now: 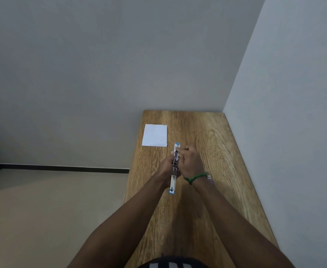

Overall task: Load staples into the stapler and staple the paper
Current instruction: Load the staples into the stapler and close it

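Blue-and-chrome stapler [174,167], opened flat w/ metal channel up, is held over wooden table [207,144]. Left hand [166,167] grips its side; right hand [190,163] fingers pinched at its front end. White paper [154,135] lies apart.

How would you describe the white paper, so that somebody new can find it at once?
Start at the long wooden table set against the right wall. Near its far left corner lies the white paper, flat, beyond both hands. It is the only white thing there; the stapler held nearer is metal with blue ends.
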